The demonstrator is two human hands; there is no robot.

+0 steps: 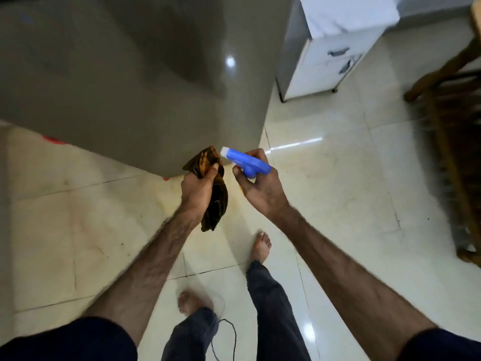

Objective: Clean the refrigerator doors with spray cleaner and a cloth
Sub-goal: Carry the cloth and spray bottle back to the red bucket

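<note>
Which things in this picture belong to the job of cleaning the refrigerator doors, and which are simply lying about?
Belonging to the job:
- grey refrigerator
- blue spray bottle, gripped by the right hand
- brown cloth, gripped by the left hand

Just lying about:
- white cabinet
- wooden chair
- black cord on the tiled floor

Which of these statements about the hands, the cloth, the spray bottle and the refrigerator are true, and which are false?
1. The left hand grips a brown cloth. True.
2. The right hand holds nothing. False: it holds a blue spray bottle.
3. The bottle's nozzle points toward the cloth. True.
4. The refrigerator door is white. False: it is grey.
5. The cloth is pressed flat on the door. False: it is bunched in the hand.
</note>
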